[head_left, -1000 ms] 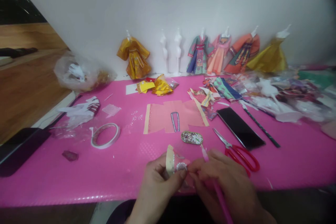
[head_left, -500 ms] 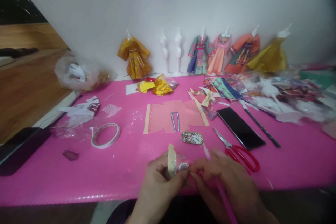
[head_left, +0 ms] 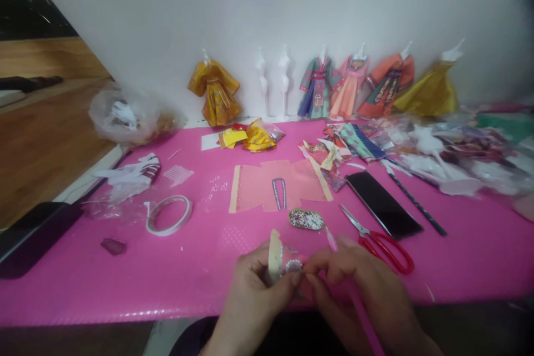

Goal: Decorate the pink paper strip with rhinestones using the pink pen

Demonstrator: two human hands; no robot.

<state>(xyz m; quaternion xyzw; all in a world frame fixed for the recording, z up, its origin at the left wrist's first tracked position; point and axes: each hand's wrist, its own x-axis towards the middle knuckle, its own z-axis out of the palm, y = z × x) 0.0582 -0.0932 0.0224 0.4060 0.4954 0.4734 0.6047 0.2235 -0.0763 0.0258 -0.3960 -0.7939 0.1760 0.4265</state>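
My left hand pinches a small pink paper garment piece with a cream trim strip and a ring of tiny white beads. My right hand meets it from the right, fingertips touching the same piece, and also holds a thin pink stick that runs from the fingers down toward me. Both hands hover over the near edge of the pink table mat. Just beyond them lies an oval dish of mixed beads and a flat pink paper robe.
Red-handled scissors, a black phone and a dark stick lie to the right. A tape roll and plastic bags sit left. Paper-dressed mannequins line the wall behind. A dark device rests at the left edge.
Both hands stay together over the near table edge; they have shifted very slightly right and the small piece has been nudged between the fingertips.
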